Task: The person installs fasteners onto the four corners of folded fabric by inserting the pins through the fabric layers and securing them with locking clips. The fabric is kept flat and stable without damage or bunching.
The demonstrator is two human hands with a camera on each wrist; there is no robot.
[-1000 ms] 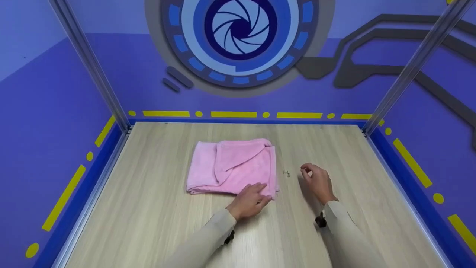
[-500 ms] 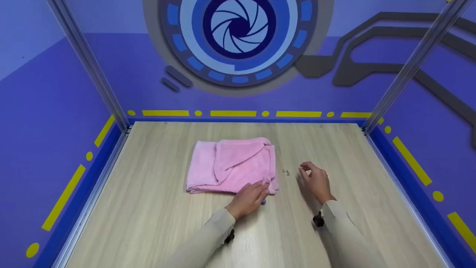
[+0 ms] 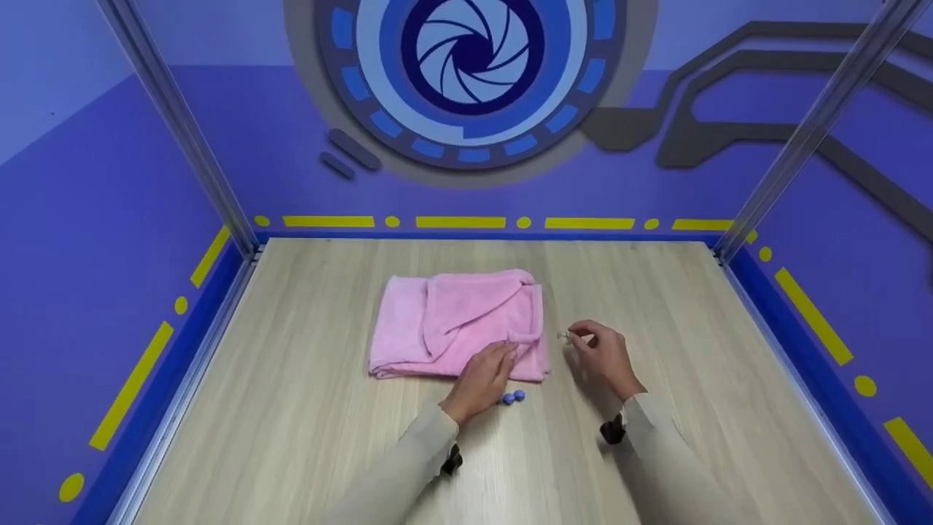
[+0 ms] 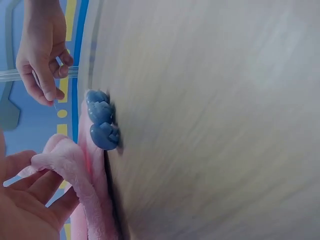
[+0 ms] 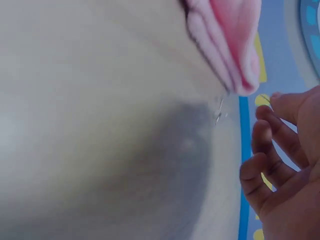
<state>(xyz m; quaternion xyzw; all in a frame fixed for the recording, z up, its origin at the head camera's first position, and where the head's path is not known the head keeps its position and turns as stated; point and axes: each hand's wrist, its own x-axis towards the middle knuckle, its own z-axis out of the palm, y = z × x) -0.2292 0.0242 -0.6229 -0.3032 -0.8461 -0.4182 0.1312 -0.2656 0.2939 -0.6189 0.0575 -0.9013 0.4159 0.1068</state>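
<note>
We are taking the pink cloth (image 3: 466, 306), lying folded on the wooden table (image 3: 291, 437), as landmark. We are seeing the left hand (image 3: 479, 380) pinching it at its lifted near right corner. To the cloth's right, the right hand (image 3: 606, 357) is pinching a thin item (image 5: 267, 98), too small to identify. Blue lumps (image 4: 101, 113) are sitting just beside its near edge.
</note>
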